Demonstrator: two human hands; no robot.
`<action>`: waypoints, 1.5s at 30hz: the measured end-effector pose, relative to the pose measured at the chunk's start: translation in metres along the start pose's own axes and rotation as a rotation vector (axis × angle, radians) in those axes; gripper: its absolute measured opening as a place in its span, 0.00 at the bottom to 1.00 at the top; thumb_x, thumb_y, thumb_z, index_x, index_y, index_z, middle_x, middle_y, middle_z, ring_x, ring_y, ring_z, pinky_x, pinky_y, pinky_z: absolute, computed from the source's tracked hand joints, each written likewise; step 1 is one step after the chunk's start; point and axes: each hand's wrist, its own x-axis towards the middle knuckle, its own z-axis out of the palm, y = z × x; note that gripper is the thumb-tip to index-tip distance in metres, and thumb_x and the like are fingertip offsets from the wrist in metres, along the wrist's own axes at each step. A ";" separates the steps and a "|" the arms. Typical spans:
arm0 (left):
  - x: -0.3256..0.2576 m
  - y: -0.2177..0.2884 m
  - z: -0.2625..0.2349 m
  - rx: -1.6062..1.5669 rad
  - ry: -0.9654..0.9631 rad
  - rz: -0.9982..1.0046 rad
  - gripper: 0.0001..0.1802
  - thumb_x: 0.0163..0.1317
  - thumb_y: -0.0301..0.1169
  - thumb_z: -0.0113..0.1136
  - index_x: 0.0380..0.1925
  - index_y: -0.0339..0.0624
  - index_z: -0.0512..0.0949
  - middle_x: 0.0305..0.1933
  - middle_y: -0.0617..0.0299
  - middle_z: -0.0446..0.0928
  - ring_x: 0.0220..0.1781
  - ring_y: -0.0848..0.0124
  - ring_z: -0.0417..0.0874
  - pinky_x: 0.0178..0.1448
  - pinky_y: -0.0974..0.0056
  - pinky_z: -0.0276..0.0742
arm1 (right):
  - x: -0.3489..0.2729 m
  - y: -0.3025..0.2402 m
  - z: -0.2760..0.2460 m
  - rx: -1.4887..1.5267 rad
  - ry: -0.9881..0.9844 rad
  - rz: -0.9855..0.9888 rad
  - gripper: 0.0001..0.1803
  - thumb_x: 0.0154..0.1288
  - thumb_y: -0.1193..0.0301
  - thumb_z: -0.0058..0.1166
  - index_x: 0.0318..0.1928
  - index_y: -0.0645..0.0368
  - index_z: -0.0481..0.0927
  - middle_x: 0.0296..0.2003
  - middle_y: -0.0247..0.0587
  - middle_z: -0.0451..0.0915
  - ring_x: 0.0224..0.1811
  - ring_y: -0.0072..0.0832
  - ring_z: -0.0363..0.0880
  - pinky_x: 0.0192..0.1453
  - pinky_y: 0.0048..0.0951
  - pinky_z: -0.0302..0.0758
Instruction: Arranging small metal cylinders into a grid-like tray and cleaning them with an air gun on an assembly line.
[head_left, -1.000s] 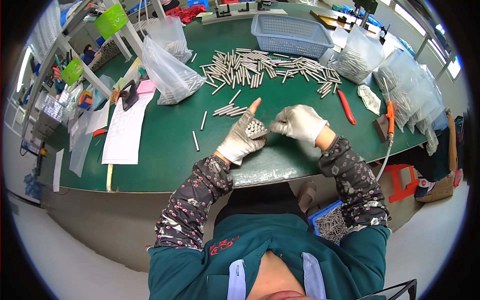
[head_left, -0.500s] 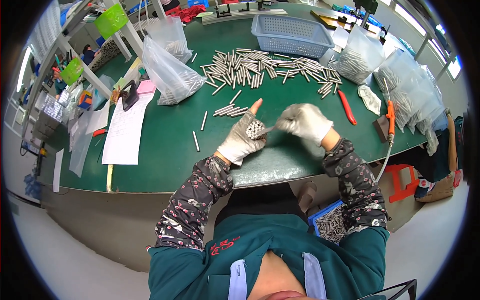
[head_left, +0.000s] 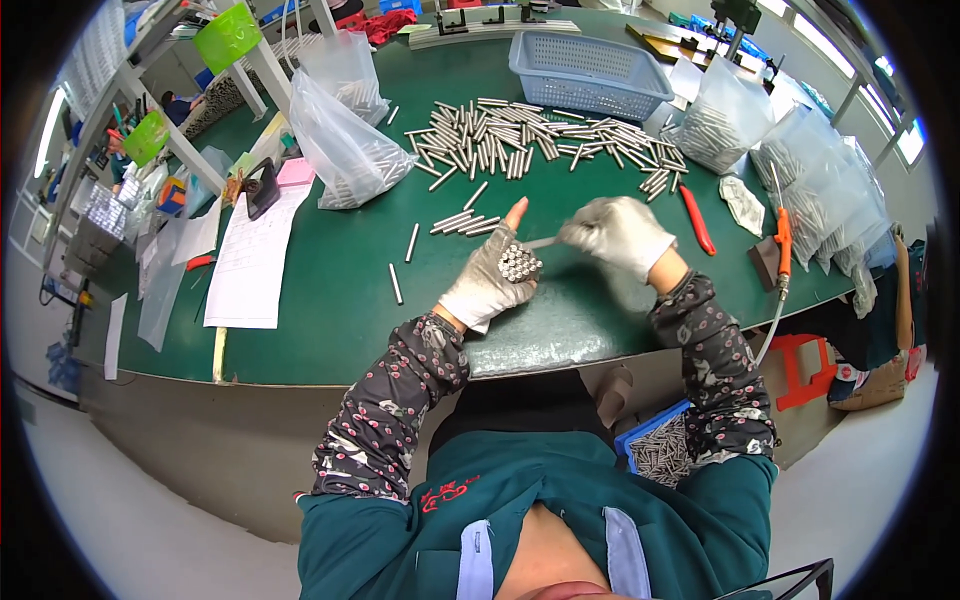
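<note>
Fingers (head_left: 505, 262) of the left hand (head_left: 488, 283) are wrapped around a bundle of metal pins (head_left: 519, 263), ends facing up, thumb sticking out toward the far side. The right hand (head_left: 618, 234), gloved too, is curled shut, pinching a single pin (head_left: 541, 242) whose tip points at the bundle; the glove hides most of that pin and the hand is a little blurred. Both hands hover over the near edge of the green tabletop (head_left: 340, 290). Just beyond them lie a few loose pins (head_left: 465, 222), and farther off a big scattered pile of pins (head_left: 545, 140) in front of a blue basket (head_left: 588, 72). Red cutters (head_left: 697, 220) sit to the right. A clear bag (head_left: 340, 150) stands far left.
</note>
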 end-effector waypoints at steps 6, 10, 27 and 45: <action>-0.003 0.004 0.005 0.035 0.017 -0.007 0.57 0.42 0.13 0.55 0.69 0.57 0.36 0.24 0.73 0.65 0.29 0.83 0.67 0.39 0.78 0.67 | 0.013 0.001 -0.018 -0.130 -0.116 0.189 0.22 0.53 0.48 0.53 0.31 0.53 0.84 0.27 0.43 0.81 0.30 0.40 0.80 0.38 0.34 0.75; -0.003 0.005 0.006 -0.150 0.025 -0.033 0.59 0.43 0.12 0.55 0.68 0.62 0.33 0.25 0.72 0.65 0.30 0.82 0.67 0.39 0.77 0.68 | 0.009 -0.024 -0.003 -0.023 -0.194 -0.077 0.20 0.53 0.48 0.53 0.31 0.50 0.84 0.27 0.44 0.81 0.30 0.40 0.80 0.38 0.33 0.75; -0.004 0.003 0.002 -0.073 0.002 0.014 0.61 0.42 0.13 0.57 0.68 0.64 0.32 0.26 0.71 0.67 0.27 0.82 0.66 0.36 0.77 0.68 | 0.019 -0.017 -0.006 -0.036 -0.200 -0.099 0.21 0.52 0.48 0.53 0.33 0.53 0.84 0.27 0.44 0.81 0.31 0.40 0.80 0.39 0.35 0.75; 0.000 -0.001 0.002 -0.005 0.006 -0.002 0.62 0.42 0.10 0.58 0.68 0.66 0.31 0.30 0.68 0.69 0.29 0.81 0.69 0.39 0.74 0.69 | 0.021 -0.014 0.001 -0.067 -0.115 -0.011 0.23 0.52 0.46 0.52 0.28 0.53 0.84 0.24 0.47 0.80 0.29 0.44 0.79 0.37 0.38 0.75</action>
